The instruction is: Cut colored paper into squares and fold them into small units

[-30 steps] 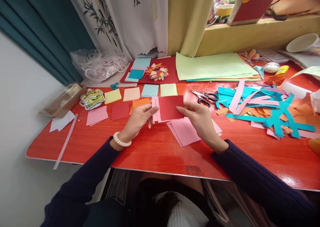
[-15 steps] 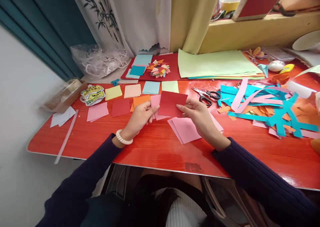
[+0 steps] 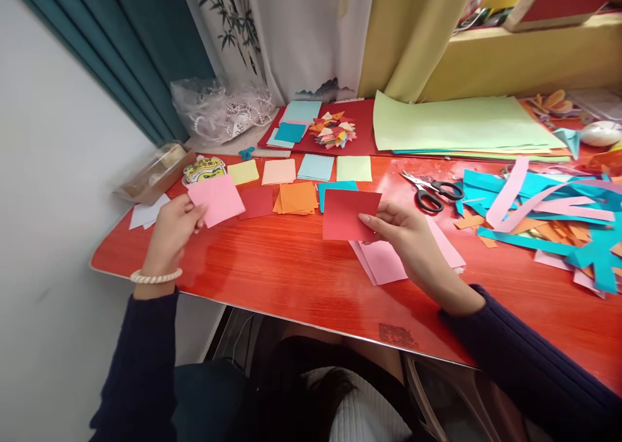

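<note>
Apart now, the hands have parted the papers they held together half a second ago: the left hand (image 3: 172, 231) has swung out leftward with a pink square (image 3: 218, 201), while the right hand (image 3: 408, 238) keeps a red square (image 3: 346, 212) over the middle of the desk (image 3: 272, 267). The left fingers (image 3: 198, 220) are pinched closed on the pink square's left edge; whether that paper touches the desk, I cannot tell. The right fingers (image 3: 396, 214) are closed too, thumb on the red square's face near its right edge and the others behind. Just right of the pink square lies a dark red pile (image 3: 258, 203), then orange squares (image 3: 295, 199), then a blue square (image 3: 335, 188) partly hidden by the red one. Pink sheets (image 3: 383, 264) lie below the right hand, with black-handled scissors (image 3: 430, 189) beyond it
</note>
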The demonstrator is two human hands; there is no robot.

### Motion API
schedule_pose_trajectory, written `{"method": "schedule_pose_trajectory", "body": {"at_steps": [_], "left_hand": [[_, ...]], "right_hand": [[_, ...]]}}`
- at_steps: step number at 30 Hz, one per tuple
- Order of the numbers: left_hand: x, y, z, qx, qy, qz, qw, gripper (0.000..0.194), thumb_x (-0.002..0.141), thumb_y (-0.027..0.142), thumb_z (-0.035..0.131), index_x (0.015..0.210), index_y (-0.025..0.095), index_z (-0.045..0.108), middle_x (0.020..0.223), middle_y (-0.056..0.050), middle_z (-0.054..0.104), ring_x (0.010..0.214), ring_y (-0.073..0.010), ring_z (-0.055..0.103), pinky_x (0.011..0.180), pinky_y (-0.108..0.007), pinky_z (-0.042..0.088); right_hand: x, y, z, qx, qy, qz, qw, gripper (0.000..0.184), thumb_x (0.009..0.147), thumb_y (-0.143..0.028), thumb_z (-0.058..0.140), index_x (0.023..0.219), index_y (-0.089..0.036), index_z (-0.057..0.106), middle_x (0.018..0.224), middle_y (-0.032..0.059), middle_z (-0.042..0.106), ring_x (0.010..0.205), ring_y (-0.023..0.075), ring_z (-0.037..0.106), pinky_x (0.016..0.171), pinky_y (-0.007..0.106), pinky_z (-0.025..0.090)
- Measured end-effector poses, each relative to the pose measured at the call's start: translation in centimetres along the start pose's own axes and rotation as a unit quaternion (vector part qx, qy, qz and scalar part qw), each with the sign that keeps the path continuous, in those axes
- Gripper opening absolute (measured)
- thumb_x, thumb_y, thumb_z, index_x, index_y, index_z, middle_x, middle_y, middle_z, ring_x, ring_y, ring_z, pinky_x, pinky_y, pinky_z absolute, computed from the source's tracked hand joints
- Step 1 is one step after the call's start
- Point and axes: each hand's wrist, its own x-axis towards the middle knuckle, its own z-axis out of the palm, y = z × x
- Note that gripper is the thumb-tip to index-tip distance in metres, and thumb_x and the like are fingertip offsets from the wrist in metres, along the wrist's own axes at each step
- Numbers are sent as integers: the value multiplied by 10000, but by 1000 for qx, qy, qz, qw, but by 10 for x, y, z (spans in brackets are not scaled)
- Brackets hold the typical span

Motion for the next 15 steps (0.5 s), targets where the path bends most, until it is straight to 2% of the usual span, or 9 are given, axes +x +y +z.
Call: {"method": "schedule_pose_trajectory", "body": {"at_steps": [2, 5, 9, 11, 14, 15], "left_hand": [[9, -25, -14, 105, 19, 4, 994, 253, 793, 379, 548, 652, 171, 525, 467, 70, 452, 440, -41, 401, 470, -223, 295], [20, -46, -25, 157, 28, 3, 987, 209, 774, 330, 569, 657, 157, 559, 485, 83, 481, 486, -43, 430, 501, -218, 270], [32, -50, -24, 176, 40, 27, 983, 176, 652, 261, 697, 611, 155, 563, 518, 76, 458, 541, -65, 370, 511, -232, 193], [34, -50, -21, 163, 49, 44, 985, 197, 642, 240, 710, 606, 157, 536, 555, 66, 422, 561, -73, 339, 513, -241, 167], [27, -50, -17, 113, 39, 66, 991, 194, 685, 245, 695, 746, 184, 520, 613, 62, 389, 592, -81, 368, 510, -245, 163], [22, -49, -16, 82, 7, 71, 994, 211, 718, 258, 673, 839, 201, 510, 628, 64, 391, 594, -83, 389, 505, -246, 167]], "right_hand": [[-2, -3, 4, -12, -2, 17, 1000, 163, 757, -340, 637, 765, -192, 571, 742, 5, 574, 666, 123, 545, 556, 252, 468], [-2, -4, 5, -27, -2, 28, 999, 159, 753, -337, 641, 762, -193, 571, 756, 6, 591, 655, 118, 542, 539, 242, 461], [-1, -3, 1, -27, -4, 15, 1000, 161, 765, -347, 626, 815, -197, 596, 835, 31, 629, 724, 146, 585, 576, 258, 476], [0, -4, 0, -23, -3, 9, 1000, 162, 770, -350, 619, 827, -199, 604, 848, 38, 638, 729, 152, 596, 583, 263, 478], [-2, -6, -1, -17, 1, 4, 1000, 152, 772, -338, 619, 834, -200, 613, 834, 35, 644, 698, 141, 591, 580, 262, 469], [-2, -6, -1, -17, 5, 2, 1000, 147, 770, -333, 621, 832, -200, 617, 826, 33, 642, 687, 136, 585, 578, 261, 463]]}}
